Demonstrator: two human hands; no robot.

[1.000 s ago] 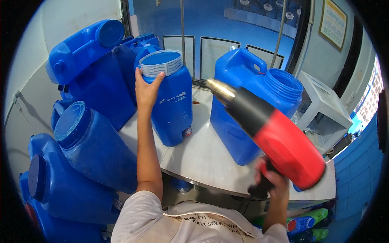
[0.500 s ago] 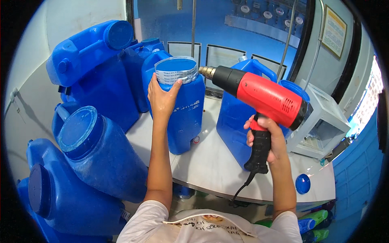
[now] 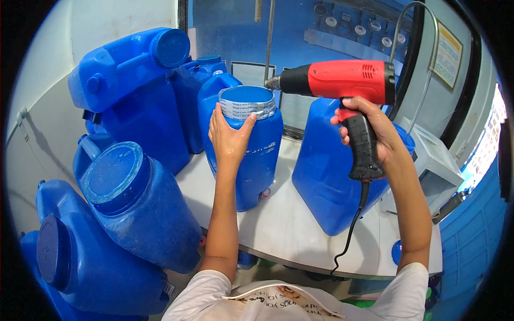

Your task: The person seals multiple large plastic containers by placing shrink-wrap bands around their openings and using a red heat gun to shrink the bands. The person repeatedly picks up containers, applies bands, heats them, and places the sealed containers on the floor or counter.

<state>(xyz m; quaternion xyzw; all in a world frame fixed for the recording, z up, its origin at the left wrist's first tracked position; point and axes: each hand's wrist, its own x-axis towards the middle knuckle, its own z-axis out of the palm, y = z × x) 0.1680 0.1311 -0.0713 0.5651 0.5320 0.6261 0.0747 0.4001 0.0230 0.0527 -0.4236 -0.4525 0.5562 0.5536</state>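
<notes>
My right hand [image 3: 377, 125] is wrapped round the black handle of a red and black heat gun [image 3: 347, 80]. Its metal nozzle points left, at the rim of a clear printed shrink band [image 3: 238, 109]. That band sits loosely around the blue cap [image 3: 247, 94] of an upright blue water jug [image 3: 261, 171]. With thumb and fingers spread around the near side of the band, my left hand [image 3: 230, 143] grips it against the jug's neck. The tips of some left fingers are hidden behind the band.
Another blue jug [image 3: 332, 176] stands to the right on the white table [image 3: 267, 235], the gun's black cord [image 3: 350, 230] hanging before it. More blue jugs [image 3: 139, 208] crowd the left side. A blue cap [image 3: 396, 251] lies by the table's right edge, and a white-framed box [image 3: 436, 160] stands behind.
The heat gun has risen and levelled out, its nozzle now at the band's upper right rim. My left hand stays on the band. The whole view has shifted slightly.
</notes>
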